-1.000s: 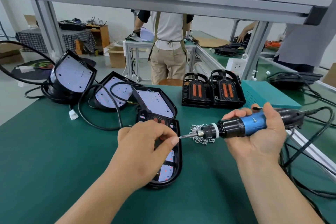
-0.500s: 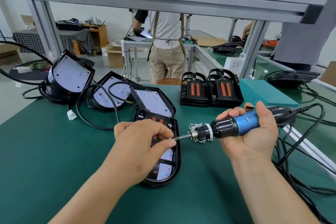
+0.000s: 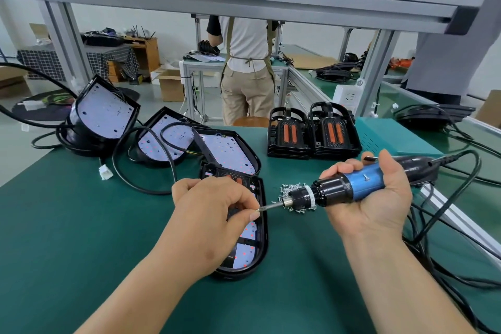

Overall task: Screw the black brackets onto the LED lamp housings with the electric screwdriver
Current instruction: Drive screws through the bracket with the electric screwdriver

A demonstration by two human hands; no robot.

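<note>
My right hand [image 3: 374, 198] lies palm up, fingers [image 3: 339, 171] wrapped round the blue-and-black electric screwdriver [image 3: 349, 188], held level above the green worktop [image 3: 81, 225]. My left hand [image 3: 214, 214] is over the black oval LED lamp housing [image 3: 260, 252], which lies flat before me. Its thumb and forefinger pinch the tip of the tool's metal bit [image 3: 271, 206]; whether a screw sits there I cannot tell. A heap of small silver screws [image 3: 292, 188] lies behind the tool. Stacked black brackets [image 3: 311, 141] stand farther back.

Ahead of you, a person in an apron [image 3: 247, 81] stands back turned at another bench [image 3: 206, 64]. Cardboard box [image 3: 170, 87] on the floor, teal case [image 3: 393, 141] on your right.
</note>
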